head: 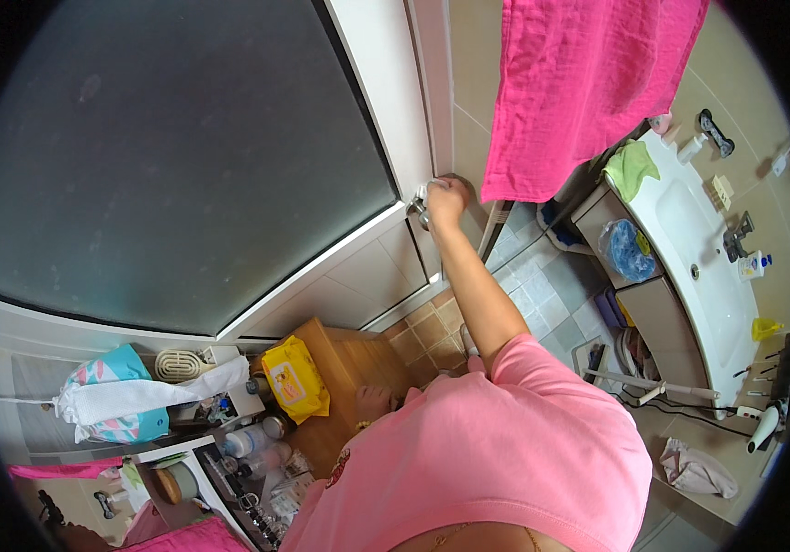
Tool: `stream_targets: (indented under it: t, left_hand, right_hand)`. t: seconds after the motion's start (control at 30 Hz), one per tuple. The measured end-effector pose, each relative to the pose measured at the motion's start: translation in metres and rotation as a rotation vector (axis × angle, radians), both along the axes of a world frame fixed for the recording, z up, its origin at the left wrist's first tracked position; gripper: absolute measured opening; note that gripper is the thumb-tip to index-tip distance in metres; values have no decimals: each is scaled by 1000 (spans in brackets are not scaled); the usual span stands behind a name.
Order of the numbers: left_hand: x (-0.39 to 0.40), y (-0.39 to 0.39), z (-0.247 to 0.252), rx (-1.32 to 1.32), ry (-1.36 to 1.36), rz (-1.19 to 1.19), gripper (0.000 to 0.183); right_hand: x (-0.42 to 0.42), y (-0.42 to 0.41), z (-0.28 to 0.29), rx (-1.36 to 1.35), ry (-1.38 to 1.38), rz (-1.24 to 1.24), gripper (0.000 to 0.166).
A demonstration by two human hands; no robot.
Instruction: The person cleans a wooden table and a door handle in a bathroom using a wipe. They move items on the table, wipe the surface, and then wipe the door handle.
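Observation:
My right hand (447,202) reaches forward to the door's metal handle (420,211), at the white frame of a door with a dark frosted glass panel (181,159). A small white cloth or wipe (428,189) is bunched in its fingers against the handle area. My left hand (374,399) is low beside the wooden cabinet (340,393), partly hidden by my pink shirt; whether it holds anything is not visible. A yellow pack of wipes (294,379) lies on the cabinet, left of that hand.
A bright pink towel (574,90) hangs close to my right hand. Farther right, a white washbasin (691,228) has a green cloth (632,170) over its corner. Bottles (247,440) and small items crowd the lower left. A cable and a white rail (671,388) are near the basin cabinet.

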State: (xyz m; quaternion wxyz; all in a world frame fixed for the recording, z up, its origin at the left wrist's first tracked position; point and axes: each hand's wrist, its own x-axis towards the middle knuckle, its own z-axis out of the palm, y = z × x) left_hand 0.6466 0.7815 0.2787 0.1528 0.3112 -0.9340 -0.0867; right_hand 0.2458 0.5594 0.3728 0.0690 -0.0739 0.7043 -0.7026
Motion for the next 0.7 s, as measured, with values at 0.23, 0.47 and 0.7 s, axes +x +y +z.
stream_targets:
  t: [0.23, 0.47, 0.7]
  left_hand:
    - [-3, -1, 6, 50, -29, -4, 12]
    - [-2, -7, 6, 53, -39, -27, 12]
    - [1, -1, 2, 49, -59, -5, 13]
  right_hand:
    - [-8, 3, -8, 34, 0, -31, 13]
    - [-6, 4, 4, 16, 3, -52, 10]
    - [-5, 12, 6, 49, 94, -47, 10]
